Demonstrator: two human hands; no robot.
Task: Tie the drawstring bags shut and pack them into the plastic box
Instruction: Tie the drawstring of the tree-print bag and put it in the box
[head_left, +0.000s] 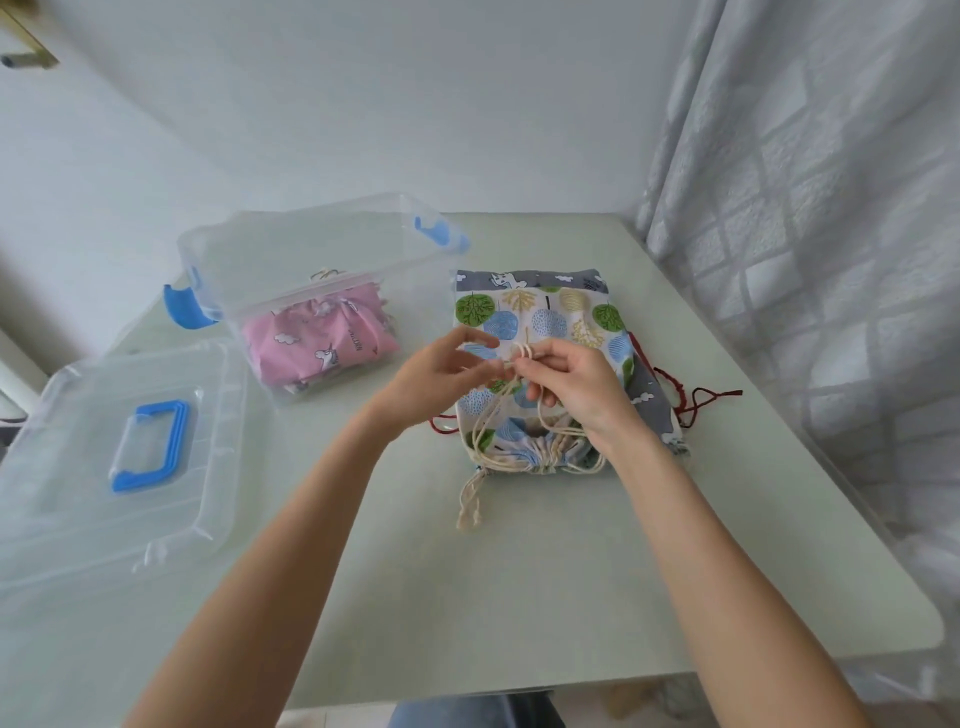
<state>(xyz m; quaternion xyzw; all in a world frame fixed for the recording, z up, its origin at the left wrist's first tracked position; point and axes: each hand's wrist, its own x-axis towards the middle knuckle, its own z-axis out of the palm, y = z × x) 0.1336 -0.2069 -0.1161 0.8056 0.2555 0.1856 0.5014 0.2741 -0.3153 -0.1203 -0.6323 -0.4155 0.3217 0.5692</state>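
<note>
A white drawstring bag (550, 317) printed with green, blue and yellow trees lies on the table, its gathered mouth toward me. Its cream cords (519, 387) rise in loops from the mouth. My right hand (574, 387) pinches the cord loops above the bag. My left hand (441, 374) pinches the same cords just to the left, fingertips meeting the right hand's. A grey bag (649, 395) with red cords lies under the tree bag. The clear plastic box (322, 260) with blue latches stands to the left, holding a pink unicorn bag (317, 343).
The box's clear lid (104, 467) with a blue handle lies flat at the table's left front. Red cords (696, 397) trail to the right of the bags. A grey curtain (810, 234) hangs along the right side. The pale table (519, 597) extends toward me.
</note>
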